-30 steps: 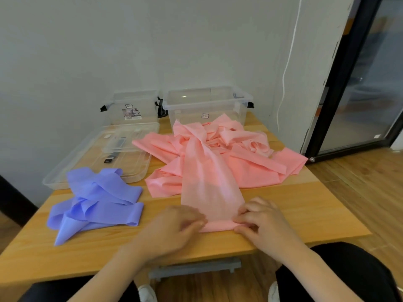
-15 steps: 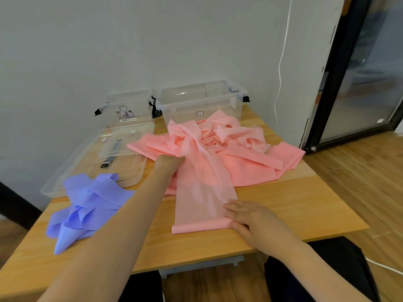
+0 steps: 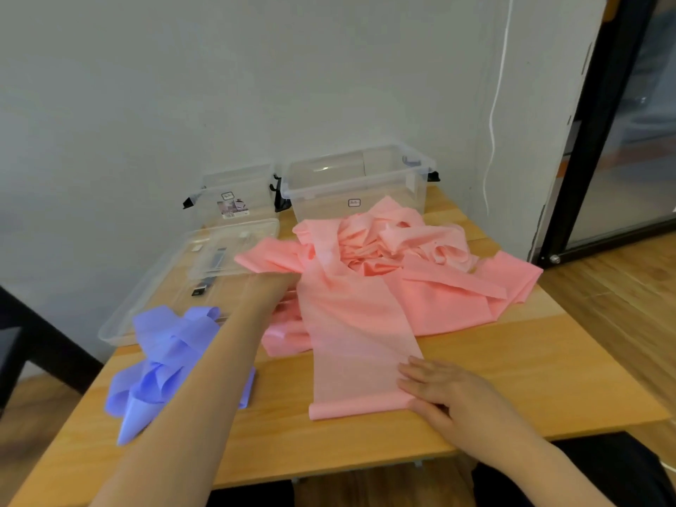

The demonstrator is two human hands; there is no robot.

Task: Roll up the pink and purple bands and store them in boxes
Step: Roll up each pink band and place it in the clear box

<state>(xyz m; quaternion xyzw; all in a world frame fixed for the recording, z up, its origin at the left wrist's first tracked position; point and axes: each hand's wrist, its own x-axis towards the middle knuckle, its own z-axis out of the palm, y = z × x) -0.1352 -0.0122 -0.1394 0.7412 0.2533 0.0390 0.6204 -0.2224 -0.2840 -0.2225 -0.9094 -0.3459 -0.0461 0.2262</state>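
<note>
Right hand (image 3: 444, 391) flat, pinning the thin pink stretchy band's (image 3: 360, 345) rolled end, I'd have my left hand (image 3: 272, 287), gripping that band's heap, tug it straight.

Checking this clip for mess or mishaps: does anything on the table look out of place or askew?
Nothing damaged or spilled. The pink band lies in a tangled heap, one corner hanging over the table edge at right; only its near end is rolled. The purple band is crumpled, its tip past the front edge.

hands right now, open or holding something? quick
left hand: reaches into the pink band pile, fingers hidden, cannot tell.
right hand: open, flat on the band's rolled end.
</note>
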